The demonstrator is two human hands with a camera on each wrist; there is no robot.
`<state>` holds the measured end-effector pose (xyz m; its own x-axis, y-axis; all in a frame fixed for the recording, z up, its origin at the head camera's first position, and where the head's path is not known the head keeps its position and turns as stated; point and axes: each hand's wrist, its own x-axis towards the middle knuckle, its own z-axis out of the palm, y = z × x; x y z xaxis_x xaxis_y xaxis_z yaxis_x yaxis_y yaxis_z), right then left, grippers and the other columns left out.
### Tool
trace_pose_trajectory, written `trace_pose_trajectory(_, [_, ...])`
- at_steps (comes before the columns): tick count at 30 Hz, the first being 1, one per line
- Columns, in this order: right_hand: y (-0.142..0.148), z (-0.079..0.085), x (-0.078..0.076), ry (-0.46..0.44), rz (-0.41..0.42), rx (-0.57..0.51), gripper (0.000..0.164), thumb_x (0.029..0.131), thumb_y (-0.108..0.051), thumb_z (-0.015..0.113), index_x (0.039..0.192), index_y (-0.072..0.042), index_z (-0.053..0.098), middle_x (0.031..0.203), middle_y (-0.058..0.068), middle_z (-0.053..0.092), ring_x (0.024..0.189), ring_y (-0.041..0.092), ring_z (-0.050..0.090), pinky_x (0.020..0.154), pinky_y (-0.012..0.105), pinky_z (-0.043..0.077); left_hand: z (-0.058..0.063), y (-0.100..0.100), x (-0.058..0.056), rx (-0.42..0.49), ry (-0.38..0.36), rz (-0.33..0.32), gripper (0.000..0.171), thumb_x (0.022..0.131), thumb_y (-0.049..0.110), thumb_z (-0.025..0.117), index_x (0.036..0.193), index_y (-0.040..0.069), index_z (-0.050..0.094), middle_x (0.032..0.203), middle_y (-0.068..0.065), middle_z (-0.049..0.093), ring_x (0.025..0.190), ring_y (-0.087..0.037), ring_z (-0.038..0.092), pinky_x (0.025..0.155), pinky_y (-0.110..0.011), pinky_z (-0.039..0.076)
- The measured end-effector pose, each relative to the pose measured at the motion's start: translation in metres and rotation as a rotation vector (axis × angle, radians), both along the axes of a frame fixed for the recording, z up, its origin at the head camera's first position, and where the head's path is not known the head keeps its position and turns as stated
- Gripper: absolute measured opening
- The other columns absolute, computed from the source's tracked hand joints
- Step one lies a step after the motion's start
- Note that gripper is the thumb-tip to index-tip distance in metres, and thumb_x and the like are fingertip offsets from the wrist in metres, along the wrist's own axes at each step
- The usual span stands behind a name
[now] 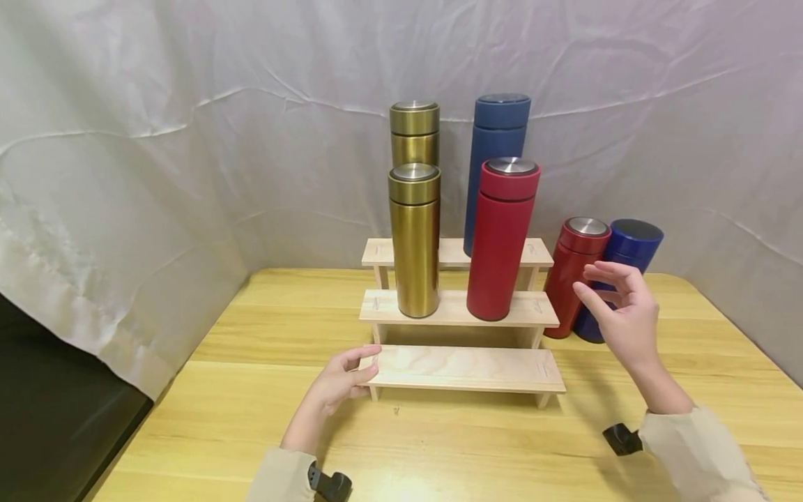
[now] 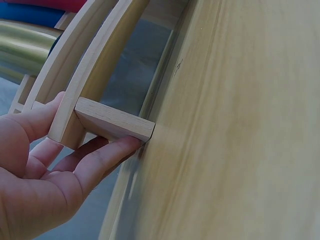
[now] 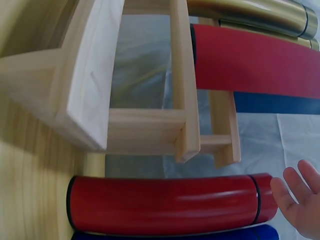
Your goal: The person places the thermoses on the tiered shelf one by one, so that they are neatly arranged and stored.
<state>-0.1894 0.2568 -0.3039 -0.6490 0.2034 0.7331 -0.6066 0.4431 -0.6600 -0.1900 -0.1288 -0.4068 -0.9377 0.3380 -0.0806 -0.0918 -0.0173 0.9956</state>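
A three-step wooden display stand (image 1: 464, 366) stands on the table. My left hand (image 1: 341, 376) holds the left end of its lowest step; in the left wrist view the thumb lies along the board and fingers (image 2: 112, 155) touch the end leg. My right hand (image 1: 627, 314) hovers with loosely bent fingers, nothing between them, in front of a shorter red thermos (image 1: 567, 279) and a shiny blue thermos (image 1: 633, 240) at the stand's right. On the middle step stand a gold thermos (image 1: 415, 251) and a tall red thermos (image 1: 502, 244).
The top step bears another gold thermos (image 1: 415, 129) and a matte blue thermos (image 1: 498, 143), both partly hidden by those in front. A grey-white cloth (image 1: 301, 160) hangs behind the wooden table (image 1: 219, 432). A black surface (image 1: 56, 404) lies at the far left.
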Motion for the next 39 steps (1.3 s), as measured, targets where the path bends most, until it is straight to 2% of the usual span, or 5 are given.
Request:
trace_pose_trajectory(16, [0.036, -0.013, -0.008, 0.029, -0.207, -0.035, 0.030, 0.072, 0.010, 0.066, 0.100, 0.013, 0.056, 0.091, -0.014, 0.059, 0.085, 0.003, 0.056, 0.067, 0.007, 0.044, 0.000, 0.000, 0.000, -0.004, 0.010, 0.003, 0.045, 0.087, 0.007, 0.057, 0.127, -0.006, 0.042, 0.137, -0.028, 0.025, 0.114, -0.042, 0.039, 0.086, -0.056, 0.039])
trace_pose_trajectory(22, [0.045, -0.011, -0.010, 0.037, -0.256, -0.052, 0.033, 0.071, 0.009, 0.068, 0.101, 0.014, 0.055, 0.091, -0.011, 0.058, 0.085, 0.006, 0.055, 0.066, 0.007, 0.044, 0.000, 0.000, 0.001, -0.003, 0.016, 0.002, 0.045, 0.087, 0.007, 0.057, 0.127, -0.006, 0.042, 0.138, -0.029, 0.023, 0.111, -0.039, 0.042, 0.086, -0.054, 0.039])
trace_pose_trajectory(28, [0.058, -0.013, -0.019, 0.044, -0.315, -0.062, 0.034, 0.070, 0.005, 0.070, 0.102, 0.004, 0.060, 0.091, -0.008, 0.056, 0.086, 0.005, 0.053, 0.065, 0.006, 0.043, 0.000, 0.000, 0.001, 0.001, 0.018, -0.008, 0.045, 0.087, 0.008, 0.057, 0.127, -0.006, 0.041, 0.138, -0.028, 0.023, 0.114, -0.041, 0.039, 0.087, -0.054, 0.039])
trace_pose_trajectory(34, [0.069, -0.019, -0.032, 0.018, -0.387, -0.043, 0.042, 0.070, -0.001, 0.073, 0.109, 0.003, 0.057, 0.097, -0.015, 0.049, 0.091, 0.003, 0.050, 0.067, 0.007, 0.042, 0.000, 0.000, 0.000, -0.002, 0.013, 0.000, 0.046, 0.087, 0.009, 0.058, 0.127, -0.006, 0.042, 0.137, -0.028, 0.025, 0.112, -0.038, 0.042, 0.086, -0.054, 0.040])
trace_pose_trajectory(39, [0.072, -0.017, -0.038, -0.011, -0.393, -0.043, 0.057, 0.070, -0.009, 0.075, 0.122, -0.011, 0.050, 0.109, -0.011, 0.047, 0.099, 0.006, 0.045, 0.071, 0.012, 0.040, 0.000, 0.000, 0.001, -0.009, 0.014, 0.000, 0.045, 0.087, 0.009, 0.058, 0.127, -0.005, 0.042, 0.138, -0.028, 0.023, 0.114, -0.041, 0.040, 0.087, -0.054, 0.039])
